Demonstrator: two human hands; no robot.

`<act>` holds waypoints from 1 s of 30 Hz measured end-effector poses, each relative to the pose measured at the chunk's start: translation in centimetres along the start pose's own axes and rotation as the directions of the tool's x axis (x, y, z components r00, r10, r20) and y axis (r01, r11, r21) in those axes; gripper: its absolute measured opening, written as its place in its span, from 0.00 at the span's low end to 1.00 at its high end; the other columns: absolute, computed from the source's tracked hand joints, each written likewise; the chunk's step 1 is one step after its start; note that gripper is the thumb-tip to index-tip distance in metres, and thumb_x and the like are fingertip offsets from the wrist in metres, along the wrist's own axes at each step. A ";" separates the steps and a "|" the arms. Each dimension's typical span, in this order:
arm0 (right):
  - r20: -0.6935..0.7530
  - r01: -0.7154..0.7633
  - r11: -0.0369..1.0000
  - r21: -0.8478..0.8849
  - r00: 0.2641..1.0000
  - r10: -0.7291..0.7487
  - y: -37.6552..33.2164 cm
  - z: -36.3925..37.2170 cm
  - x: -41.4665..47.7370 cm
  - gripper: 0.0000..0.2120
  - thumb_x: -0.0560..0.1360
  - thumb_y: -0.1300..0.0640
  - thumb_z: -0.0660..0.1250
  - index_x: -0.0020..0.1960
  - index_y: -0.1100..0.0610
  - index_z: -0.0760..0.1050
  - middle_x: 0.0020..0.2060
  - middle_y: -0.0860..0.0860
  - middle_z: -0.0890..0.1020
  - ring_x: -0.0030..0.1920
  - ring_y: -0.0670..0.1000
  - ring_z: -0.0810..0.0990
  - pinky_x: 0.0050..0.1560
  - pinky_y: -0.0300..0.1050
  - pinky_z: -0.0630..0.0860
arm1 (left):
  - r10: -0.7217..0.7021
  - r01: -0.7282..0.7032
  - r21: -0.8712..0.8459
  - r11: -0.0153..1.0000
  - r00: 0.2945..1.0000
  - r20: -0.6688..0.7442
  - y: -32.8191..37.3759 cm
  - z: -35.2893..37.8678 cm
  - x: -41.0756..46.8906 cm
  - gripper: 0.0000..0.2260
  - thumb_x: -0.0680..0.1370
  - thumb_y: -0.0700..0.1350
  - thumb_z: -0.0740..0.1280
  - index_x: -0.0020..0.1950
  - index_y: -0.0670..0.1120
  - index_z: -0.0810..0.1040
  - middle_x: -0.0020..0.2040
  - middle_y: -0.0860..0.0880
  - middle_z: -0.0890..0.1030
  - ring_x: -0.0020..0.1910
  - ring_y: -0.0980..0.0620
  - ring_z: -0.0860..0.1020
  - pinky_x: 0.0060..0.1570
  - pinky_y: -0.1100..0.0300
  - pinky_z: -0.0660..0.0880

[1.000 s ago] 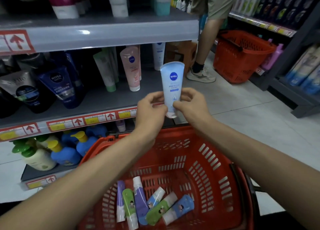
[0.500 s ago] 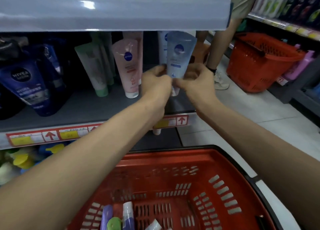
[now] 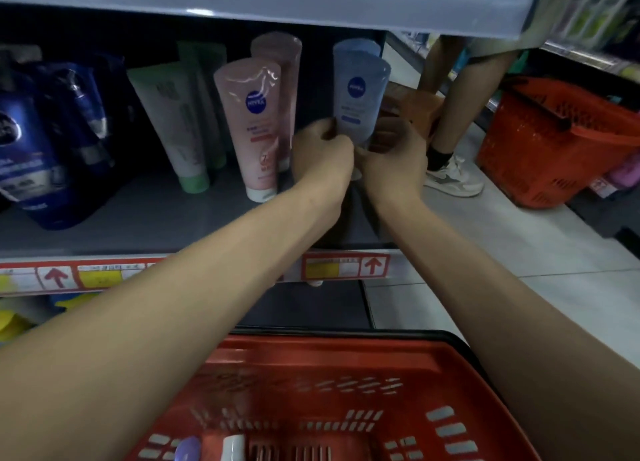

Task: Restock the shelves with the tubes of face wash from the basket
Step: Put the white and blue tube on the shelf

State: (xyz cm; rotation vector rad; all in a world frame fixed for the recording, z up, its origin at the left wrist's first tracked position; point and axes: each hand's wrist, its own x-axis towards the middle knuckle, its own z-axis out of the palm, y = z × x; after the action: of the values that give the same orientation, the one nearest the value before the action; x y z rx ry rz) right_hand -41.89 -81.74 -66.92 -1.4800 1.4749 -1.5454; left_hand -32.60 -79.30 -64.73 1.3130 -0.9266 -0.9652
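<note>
Blue tube (image 3: 360,95) between left hand (image 3: 322,157), right hand (image 3: 393,160)

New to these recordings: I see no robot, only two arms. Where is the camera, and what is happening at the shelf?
There is no machine: a person works bare-handed, and the one camera sits on their head, looking forward and down, so the arms are theirs. The left hand and right hand both pinch the lower part of a light blue tube, at the right end of the shelf, in front of a similar tube. Whether it rests on the shelf yet is hidden. To its left stand pink tubes and green tubes. The red basket sits below.
</note>
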 end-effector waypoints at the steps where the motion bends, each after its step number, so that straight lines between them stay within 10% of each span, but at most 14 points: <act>1: -0.006 0.007 1.000 0.003 1.000 -0.007 0.0 0.2 0.2 0.16 0.71 0.58 0.80 0.56 0.53 0.80 0.47 0.43 0.84 0.45 0.35 0.81 0.37 0.24 0.73 | 0.008 -0.008 0.009 1.000 1.000 -0.011 0.1 0.0 0.3 0.24 0.80 0.33 0.60 0.73 0.49 0.79 0.62 0.47 0.84 0.49 0.49 0.86 0.43 0.56 0.86; 15: 0.006 -0.073 0.995 -0.064 0.997 0.074 0.0 0.3 -0.7 0.25 0.72 0.58 0.79 0.66 0.55 0.75 0.55 0.47 0.83 0.50 0.42 0.79 0.38 0.23 0.70 | -0.097 0.096 0.110 0.989 0.995 0.005 -0.1 -0.4 -0.5 0.24 0.76 0.36 0.63 0.71 0.50 0.80 0.63 0.47 0.84 0.62 0.45 0.82 0.62 0.45 0.82; 21: -0.042 -0.172 0.983 -0.057 0.985 0.170 -2.4 -1.6 -2.9 0.31 0.67 0.53 0.83 0.66 0.53 0.75 0.57 0.51 0.84 0.57 0.52 0.83 0.59 0.54 0.82 | -0.129 0.124 0.075 0.989 0.989 0.070 3.4 -2.4 -5.4 0.21 0.81 0.33 0.64 0.72 0.46 0.76 0.56 0.51 0.80 0.49 0.54 0.81 0.46 0.66 0.79; 26: -0.026 -0.222 0.973 -0.058 0.975 0.220 -5.6 -4.3 -6.5 0.30 0.69 0.57 0.81 0.67 0.54 0.75 0.54 0.52 0.83 0.55 0.53 0.83 0.60 0.54 0.81 | -0.170 0.166 0.068 0.984 0.984 0.057 6.2 -4.7 -9.6 0.17 0.79 0.35 0.66 0.65 0.49 0.79 0.61 0.47 0.82 0.63 0.44 0.80 0.68 0.46 0.78; 30: 0.018 -0.214 0.975 -0.066 0.976 0.216 -7.9 -6.9 -10.3 0.26 0.71 0.57 0.80 0.64 0.50 0.75 0.49 0.48 0.82 0.50 0.50 0.83 0.58 0.53 0.82 | -0.186 0.179 0.085 0.980 0.979 0.085 8.2 -6.6 -12.7 0.14 0.79 0.38 0.66 0.60 0.53 0.80 0.59 0.47 0.83 0.61 0.43 0.81 0.66 0.43 0.78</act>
State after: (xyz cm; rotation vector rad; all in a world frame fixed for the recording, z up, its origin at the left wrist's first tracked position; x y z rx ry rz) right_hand -43.33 -68.11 -61.75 -1.3206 1.6248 -1.3569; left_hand -30.37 -64.93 -56.88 1.4478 -0.9333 -1.1506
